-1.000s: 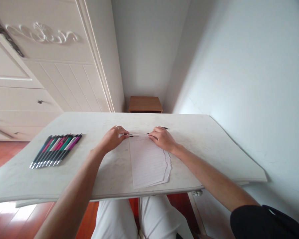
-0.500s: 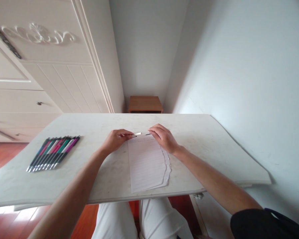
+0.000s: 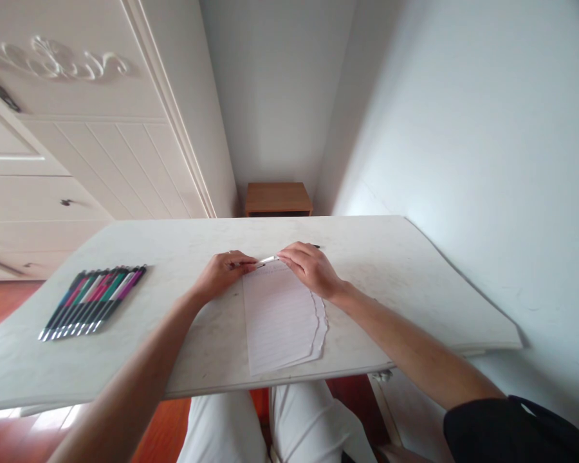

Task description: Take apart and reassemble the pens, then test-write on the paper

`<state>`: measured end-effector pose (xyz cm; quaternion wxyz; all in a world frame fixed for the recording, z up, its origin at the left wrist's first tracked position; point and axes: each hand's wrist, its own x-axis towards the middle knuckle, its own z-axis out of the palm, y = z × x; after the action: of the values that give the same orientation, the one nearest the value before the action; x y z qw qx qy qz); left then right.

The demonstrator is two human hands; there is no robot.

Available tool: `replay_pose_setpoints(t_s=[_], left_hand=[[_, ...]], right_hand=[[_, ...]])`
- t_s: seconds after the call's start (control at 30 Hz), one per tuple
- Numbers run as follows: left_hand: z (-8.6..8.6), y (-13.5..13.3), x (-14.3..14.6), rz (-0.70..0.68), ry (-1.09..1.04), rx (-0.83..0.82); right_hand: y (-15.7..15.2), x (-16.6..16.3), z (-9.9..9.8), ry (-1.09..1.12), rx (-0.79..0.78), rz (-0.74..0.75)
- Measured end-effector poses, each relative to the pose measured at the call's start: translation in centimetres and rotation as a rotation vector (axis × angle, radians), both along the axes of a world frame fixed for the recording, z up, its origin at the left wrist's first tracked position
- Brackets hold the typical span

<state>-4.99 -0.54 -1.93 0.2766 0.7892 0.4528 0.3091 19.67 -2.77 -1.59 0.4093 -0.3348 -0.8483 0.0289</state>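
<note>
My left hand (image 3: 222,273) and my right hand (image 3: 309,267) meet at the far end of a small stack of lined paper (image 3: 282,318) on the white table (image 3: 405,283). Both hands are closed in a pinch on a thin pen (image 3: 269,260) held between them, its white middle showing in the gap. The left fingers hold the dark end, and the right fingers cover the other end. A dark tip (image 3: 315,246) pokes out behind my right hand. A ring shows on my left hand.
A row of several coloured pens (image 3: 92,301) lies at the table's left. A white panelled wardrobe (image 3: 91,128) stands to the left, a grey wall to the right, and a small wooden stand (image 3: 278,198) behind the table. My legs in white trousers (image 3: 275,418) sit under the near edge.
My hands have drawn closer together above the paper. The white middle of the pen, not seen a second ago, shows between the fingertips. The view has shifted slightly.
</note>
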Motion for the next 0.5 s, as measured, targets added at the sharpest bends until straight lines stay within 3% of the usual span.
replay_pose_setpoints(t_s=[0.5], left_hand=[[0.19, -0.11, 0.13, -0.011, -0.005, 0.009]], right_hand=[[-0.11, 0.05, 0.01, -0.086, -0.01, -0.074]])
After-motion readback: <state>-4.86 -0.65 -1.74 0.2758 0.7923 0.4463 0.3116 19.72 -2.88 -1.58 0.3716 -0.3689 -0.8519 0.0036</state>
